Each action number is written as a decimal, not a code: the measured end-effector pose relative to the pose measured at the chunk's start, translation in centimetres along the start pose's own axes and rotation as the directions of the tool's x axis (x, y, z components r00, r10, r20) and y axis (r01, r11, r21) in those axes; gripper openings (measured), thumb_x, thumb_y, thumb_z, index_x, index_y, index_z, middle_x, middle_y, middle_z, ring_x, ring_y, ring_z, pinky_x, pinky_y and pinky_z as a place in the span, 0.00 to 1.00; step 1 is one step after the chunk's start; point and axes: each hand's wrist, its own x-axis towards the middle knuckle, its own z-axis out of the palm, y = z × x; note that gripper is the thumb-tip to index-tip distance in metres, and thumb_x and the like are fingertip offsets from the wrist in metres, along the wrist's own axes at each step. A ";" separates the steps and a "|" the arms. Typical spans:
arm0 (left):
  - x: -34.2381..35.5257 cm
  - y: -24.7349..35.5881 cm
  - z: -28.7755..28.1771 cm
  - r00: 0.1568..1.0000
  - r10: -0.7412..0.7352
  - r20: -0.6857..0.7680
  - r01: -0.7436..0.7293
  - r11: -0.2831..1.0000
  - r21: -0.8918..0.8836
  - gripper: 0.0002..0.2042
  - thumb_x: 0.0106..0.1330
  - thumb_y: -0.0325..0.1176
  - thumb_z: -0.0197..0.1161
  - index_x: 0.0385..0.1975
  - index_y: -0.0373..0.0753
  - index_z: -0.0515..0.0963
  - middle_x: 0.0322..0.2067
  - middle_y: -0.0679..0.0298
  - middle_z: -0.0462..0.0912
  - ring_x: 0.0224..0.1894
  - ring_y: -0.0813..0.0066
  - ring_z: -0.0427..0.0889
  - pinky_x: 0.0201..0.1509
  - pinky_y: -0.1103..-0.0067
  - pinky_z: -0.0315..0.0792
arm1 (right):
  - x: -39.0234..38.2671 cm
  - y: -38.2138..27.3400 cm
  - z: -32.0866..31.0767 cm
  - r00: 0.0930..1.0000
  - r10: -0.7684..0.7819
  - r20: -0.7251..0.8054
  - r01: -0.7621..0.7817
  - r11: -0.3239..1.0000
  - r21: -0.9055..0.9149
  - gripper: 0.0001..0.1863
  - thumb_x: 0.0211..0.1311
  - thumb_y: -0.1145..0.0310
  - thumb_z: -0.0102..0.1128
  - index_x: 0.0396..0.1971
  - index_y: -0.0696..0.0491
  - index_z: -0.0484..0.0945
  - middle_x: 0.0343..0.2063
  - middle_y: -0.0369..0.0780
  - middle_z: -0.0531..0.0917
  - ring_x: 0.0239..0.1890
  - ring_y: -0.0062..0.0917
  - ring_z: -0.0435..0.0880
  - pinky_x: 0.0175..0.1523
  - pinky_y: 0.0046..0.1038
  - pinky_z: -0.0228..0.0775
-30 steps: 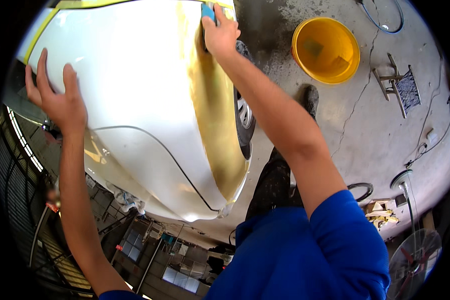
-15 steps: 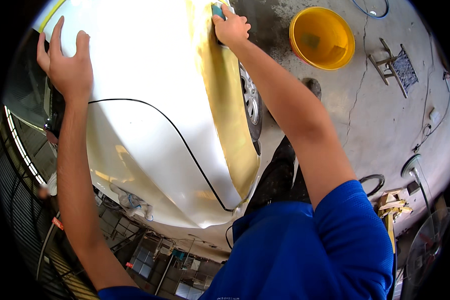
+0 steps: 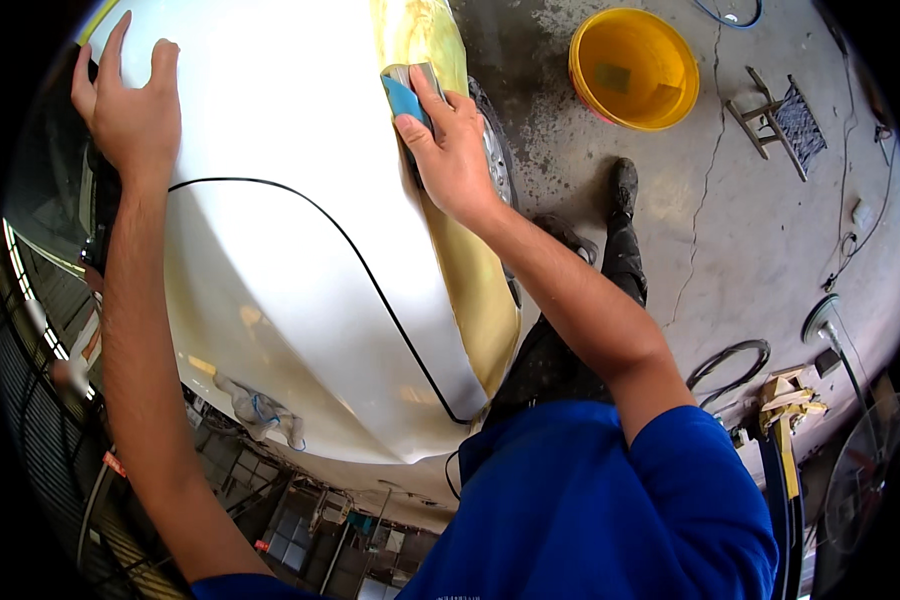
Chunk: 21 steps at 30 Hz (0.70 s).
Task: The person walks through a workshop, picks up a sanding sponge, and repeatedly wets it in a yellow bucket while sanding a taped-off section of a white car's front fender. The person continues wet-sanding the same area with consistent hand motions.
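Observation:
A white car body (image 3: pixel 300 300) with a black curved seam spreads below me. Along its right edge runs a strip of yellowish filler or primer (image 3: pixel 475 290), above the wheel (image 3: pixel 497 150). My right hand (image 3: pixel 450 155) is closed round a blue and grey sanding block (image 3: pixel 404 100), which lies against this strip near the wheel arch. At the upper left, my left hand (image 3: pixel 135 115) rests on the white panel with its fingers spread, holding nothing.
A yellow bucket (image 3: pixel 670 110) stands on the concrete floor, right of the car. Beyond it is a small stool with a woven seat (image 3: pixel 798 125). A coiled black hose (image 3: pixel 735 370) and a fan (image 3: pixel 865 470) are at lower right. Crumpled grey cloth or plastic (image 3: pixel 255 405) lies at the car's near end.
My right hand has drawn the sanding block nearer to me along the yellowish strip, its elbow bending more. The left hand keeps its place on the panel. The whole view has shifted slightly.

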 end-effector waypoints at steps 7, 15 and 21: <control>0.6 1.1 0.5 1.000 -0.008 -0.001 0.008 1.000 0.022 0.25 0.60 0.47 0.62 0.59 0.57 0.71 0.67 0.55 0.52 0.68 0.60 0.53 0.65 0.66 0.58 | 7.8 0.8 0.2 0.988 0.025 -0.153 -0.056 0.979 -0.197 0.29 0.60 0.53 0.54 0.62 0.46 0.69 0.47 0.53 0.70 0.52 0.46 0.65 0.61 0.40 0.56; 0.7 1.0 0.4 1.000 -0.023 -0.001 0.023 1.000 0.009 0.25 0.60 0.47 0.62 0.59 0.56 0.71 0.66 0.54 0.53 0.68 0.59 0.54 0.65 0.66 0.59 | 3.0 1.7 -0.4 0.991 -0.039 -0.129 0.021 0.989 -0.144 0.26 0.57 0.60 0.59 0.58 0.44 0.73 0.49 0.57 0.70 0.52 0.49 0.66 0.59 0.43 0.57; 0.1 0.3 -0.1 0.999 -0.037 0.011 0.036 0.998 0.059 0.25 0.60 0.47 0.62 0.59 0.56 0.71 0.66 0.53 0.53 0.68 0.59 0.54 0.65 0.67 0.59 | -3.0 2.3 -1.0 0.996 -0.089 -0.007 0.087 0.986 -0.140 0.26 0.58 0.61 0.59 0.58 0.44 0.73 0.47 0.57 0.69 0.51 0.49 0.65 0.58 0.42 0.58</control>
